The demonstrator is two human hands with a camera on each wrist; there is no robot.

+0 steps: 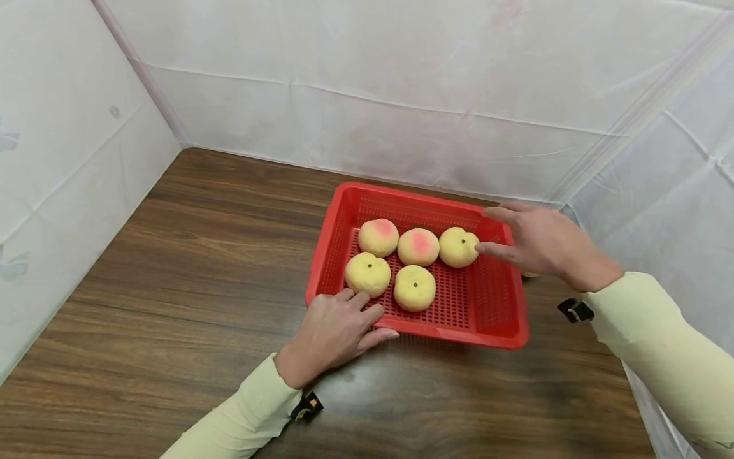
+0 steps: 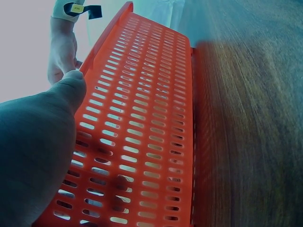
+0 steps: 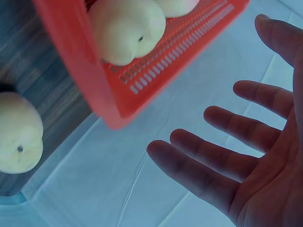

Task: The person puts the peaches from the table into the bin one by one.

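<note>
Several pale yellow peaches (image 1: pixel 415 288), two with a pink blush on top, lie in a red perforated plastic basket (image 1: pixel 453 333). My left hand (image 1: pixel 335 326) grips the basket's near rim toward its left end, fingers over the edge and thumb outside. The left wrist view shows that thumb (image 2: pixel 71 87) against the slotted wall. Above the basket's right end, my right hand (image 1: pixel 547 245) is spread with nothing in it, its fingers apart in the right wrist view. One more peach (image 3: pixel 19 135) sits outside the basket, mostly hidden under the right hand in the head view.
The basket stands on a dark wood-grain table (image 1: pixel 172 287). White sheeting (image 1: pixel 373 76) hangs behind the table and along both sides. A small black device (image 1: pixel 575 310) is worn at each wrist.
</note>
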